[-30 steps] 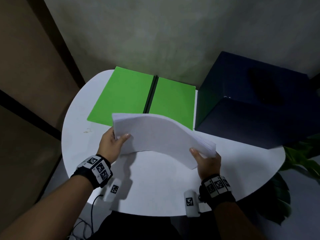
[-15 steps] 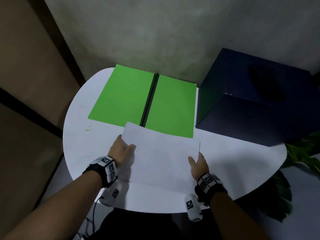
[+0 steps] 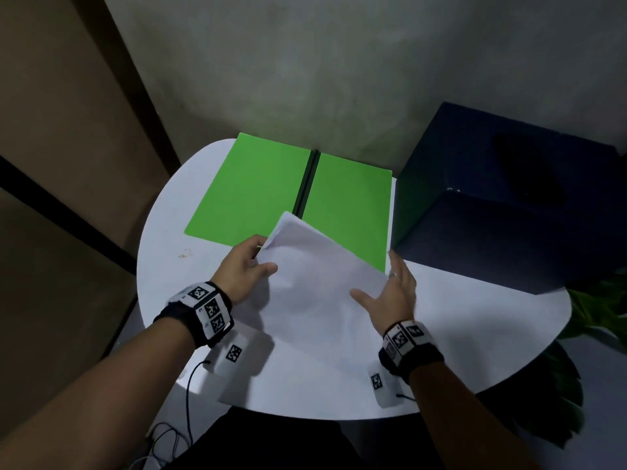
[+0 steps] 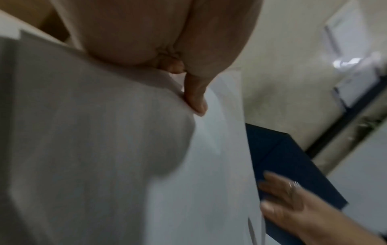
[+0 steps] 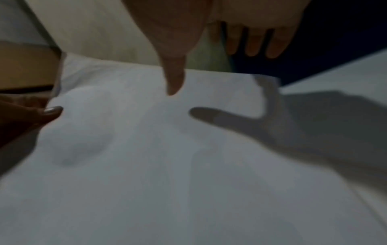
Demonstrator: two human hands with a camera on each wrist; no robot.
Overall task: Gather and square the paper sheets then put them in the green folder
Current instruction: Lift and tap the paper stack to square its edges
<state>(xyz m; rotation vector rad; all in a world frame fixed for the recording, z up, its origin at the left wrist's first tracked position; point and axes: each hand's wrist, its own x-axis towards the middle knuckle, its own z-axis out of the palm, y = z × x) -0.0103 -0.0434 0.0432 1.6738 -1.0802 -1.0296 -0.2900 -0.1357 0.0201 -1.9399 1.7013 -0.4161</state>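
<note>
Paper sheets [image 3: 315, 286] pinched by left hand [image 3: 242, 269]; right hand [image 3: 390, 296] released, fingers spread, beside green folder [image 3: 258, 188] at table [image 3: 475, 334] far edge.

The dark blue box [image 3: 502, 212] stands tall just beside the green folder's [image 3: 258, 191] right edge, walling off that side. The wall [image 3: 322, 79] rises close behind the folder. Bare tabletop [image 3: 163, 266] lies left of the folder.

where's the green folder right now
In the head view the green folder lies open at the table's far side, left of the dark blue box, behind the paper sheets.
</note>
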